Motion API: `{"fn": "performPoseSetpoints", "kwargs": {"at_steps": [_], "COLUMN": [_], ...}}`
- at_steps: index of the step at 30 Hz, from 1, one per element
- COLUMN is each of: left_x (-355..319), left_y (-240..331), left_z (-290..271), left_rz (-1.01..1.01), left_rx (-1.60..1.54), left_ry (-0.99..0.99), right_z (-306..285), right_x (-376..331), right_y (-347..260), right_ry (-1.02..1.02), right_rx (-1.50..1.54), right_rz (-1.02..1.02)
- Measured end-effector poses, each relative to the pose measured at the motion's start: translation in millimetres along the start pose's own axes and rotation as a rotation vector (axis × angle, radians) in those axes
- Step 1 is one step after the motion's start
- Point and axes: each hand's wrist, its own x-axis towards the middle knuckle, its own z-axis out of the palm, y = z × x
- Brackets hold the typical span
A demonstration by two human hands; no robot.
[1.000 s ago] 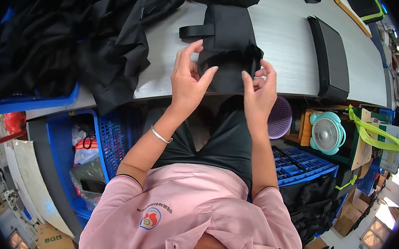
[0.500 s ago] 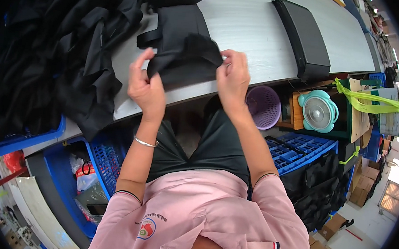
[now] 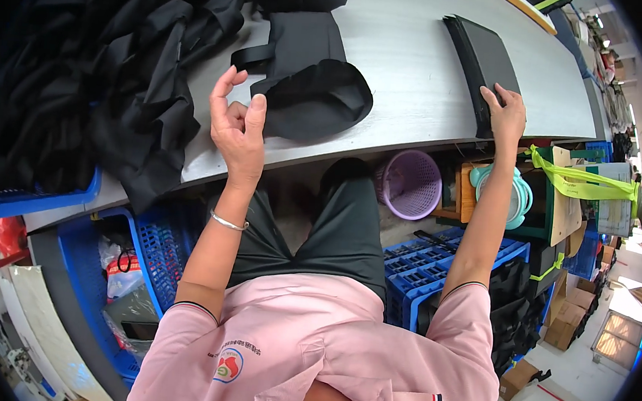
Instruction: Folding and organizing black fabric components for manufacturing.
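A black fabric pouch (image 3: 305, 41) lies on the table with its wide mouth facing me, and a black strap loop sticks out at its left side. Just left of that mouth, my left hand (image 3: 237, 130) is raised with thumb and fingers apart, holding nothing. My right hand (image 3: 505, 117) reaches to the near end of a stack of flat black panels (image 3: 485, 51) on the right of the table. Its thumb and fingertips rest spread on the top panel, which lies flat on the stack.
A heap of black fabric pieces (image 3: 135, 65) covers the table's left side and hangs over its edge. Below the table (image 3: 404, 49) stand a purple basket (image 3: 410, 183), a turquoise fan (image 3: 519, 197) and blue crates (image 3: 413, 279). A blue bin (image 3: 92, 280) with plastic bags stands at left.
Both hands have let go of the pouch, which now lies on the table. My right hand has moved right onto the panel stack; my left stays near the pouch.
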Motion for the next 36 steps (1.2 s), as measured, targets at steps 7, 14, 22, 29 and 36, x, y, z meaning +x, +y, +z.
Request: {"fn": "performPoseSetpoints", "kwargs": {"at_steps": [7, 14, 22, 29, 36], "left_x": [-19, -109, -136, -120, -116], "left_y": [14, 31, 0, 45, 64], "left_z": [1, 26, 38, 30, 11], "left_rz": [0.168, -0.534, -1.050, -1.015, -0.771], "left_rx": [0.073, -0.568, -1.085, -1.004, -0.658], "left_ry": [0.091, -0.741, -0.990, -0.730, -0.710], "right_z": [-18, -69, -106, -106, -91], "right_x": [-16, -197, -297, -306, -302], "right_y": [-12, -129, -146, -147, -158], "right_ry": [0.270, 0.022, -0.516, -0.223, -0.501], "right_rx": [-0.043, 0.196, 0.959, 0.805, 1.151], "right_rz": [-0.139, -0.325, -0.028, 0.000, 0.114]}}
